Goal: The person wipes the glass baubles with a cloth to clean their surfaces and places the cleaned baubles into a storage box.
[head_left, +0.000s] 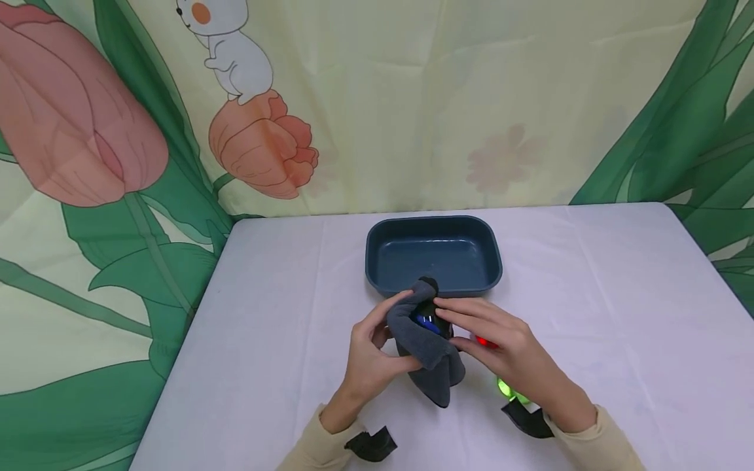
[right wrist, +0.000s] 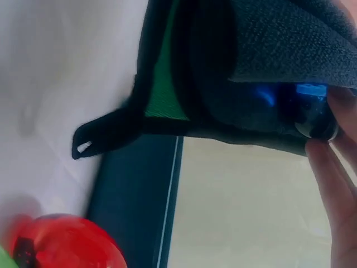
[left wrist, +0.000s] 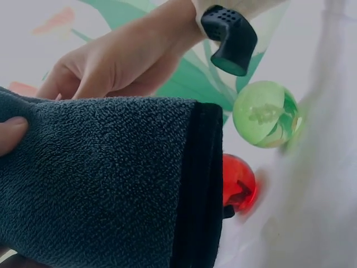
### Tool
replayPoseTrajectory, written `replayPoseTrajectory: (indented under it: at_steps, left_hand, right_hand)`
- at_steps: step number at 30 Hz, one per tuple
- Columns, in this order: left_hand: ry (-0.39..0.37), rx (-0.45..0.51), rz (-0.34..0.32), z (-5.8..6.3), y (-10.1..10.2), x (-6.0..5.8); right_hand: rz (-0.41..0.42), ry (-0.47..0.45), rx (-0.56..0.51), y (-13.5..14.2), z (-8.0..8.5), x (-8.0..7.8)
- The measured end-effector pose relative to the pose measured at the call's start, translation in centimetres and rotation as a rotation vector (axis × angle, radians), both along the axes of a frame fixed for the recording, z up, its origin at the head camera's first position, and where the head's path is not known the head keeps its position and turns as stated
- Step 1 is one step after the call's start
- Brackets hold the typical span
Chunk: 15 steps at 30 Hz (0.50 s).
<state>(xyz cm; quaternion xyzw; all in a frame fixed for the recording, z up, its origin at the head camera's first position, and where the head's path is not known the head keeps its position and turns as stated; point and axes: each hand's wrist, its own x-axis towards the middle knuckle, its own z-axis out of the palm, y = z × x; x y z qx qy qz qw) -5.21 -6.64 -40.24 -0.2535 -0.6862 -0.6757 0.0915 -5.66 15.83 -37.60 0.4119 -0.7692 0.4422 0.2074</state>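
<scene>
Facing each other above the counter [head_left: 265,327], the left hand [head_left: 372,363] and the right hand [head_left: 501,330] stand on either side of a folded cloth [head_left: 436,363], their wrists angled inward from beige sleeves [head_left: 601,441]. The left hand is cupped, with its thumb on the near side; the right hand extends its fingers leftward, with the thumb below them. The cloth is dark grey, with a towel-like pile, black trim, a black loop [right wrist: 92,137] at one corner and a strip of green lining [right wrist: 163,92] visible in the right wrist view. It is held above the counter, near the front rim of a dark blue tray [head_left: 432,256], its lower end tapering to a point. Within its fold sits a glossy rounded object [head_left: 429,324], dark with blue patches, partly covered by a flap. The left hand's grip is closed on the cloth, between thumb and fingers; the right hand's grip is narrowed to the object's width, fingertips and thumb pinching its exposed side. A shiny red ball [head_left: 484,341] and a green ball [head_left: 504,388] rest near the right hand, partly hidden in the head view.
</scene>
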Motion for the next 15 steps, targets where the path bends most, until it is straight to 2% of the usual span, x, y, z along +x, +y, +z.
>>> replayPoseTrajectory:
  at_steps: [3,7,10,15]
  left_hand:
    - [-0.015,-0.004,0.002,0.0,-0.1,0.1]
    - [-0.014,-0.015,-0.013,0.2,-0.1,0.1]
    - [-0.019,-0.013,-0.027,0.2,-0.1,0.1]
    - [-0.009,-0.004,-0.018,-0.1,-0.1,0.1]
  right_hand:
    - [-0.028,-0.047,0.020,0.0,0.1,0.2]
    - [-0.106,-0.208,0.049,0.1,0.4,0.6]
    - [-0.148,-0.313,0.029,-0.1,0.6,0.9]
    - [-0.153,-0.320,0.018,-0.3,0.7,1.0]
